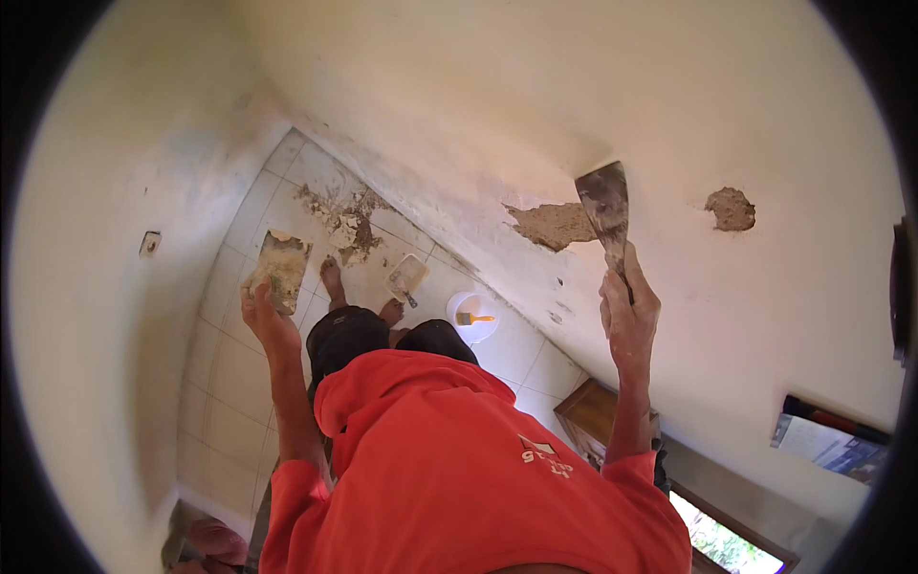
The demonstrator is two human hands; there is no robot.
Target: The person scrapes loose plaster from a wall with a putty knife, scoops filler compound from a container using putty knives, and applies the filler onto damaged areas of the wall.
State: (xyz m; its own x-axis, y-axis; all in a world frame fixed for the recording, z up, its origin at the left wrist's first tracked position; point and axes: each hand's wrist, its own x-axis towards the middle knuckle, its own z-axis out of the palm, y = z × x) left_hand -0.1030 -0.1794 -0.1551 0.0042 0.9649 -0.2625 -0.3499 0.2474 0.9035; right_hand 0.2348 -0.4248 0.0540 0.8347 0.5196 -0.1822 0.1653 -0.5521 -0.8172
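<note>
My right hand [631, 311] grips the handle of a putty knife [606, 206], its wide stained blade turned up against or very near the wall [459, 86]. Just left of the blade, a rough brown patch [550, 226] shows where the surface has come off. A smaller bare patch [732, 209] lies farther right. My left hand [271, 314] is closed around the lower edge of a flat rectangular plate [284, 268], smeared with pale, crusty material. Whether the blade touches the wall, I cannot tell.
Crumbled debris [349, 225] is scattered on the tiled floor [229, 373]. By my feet are a scraper-like tool with a pale blade [408, 275] and a white bucket [488, 330] with a yellow-handled brush [473, 319]. A wooden piece of furniture [588, 411] stands along the wall at right.
</note>
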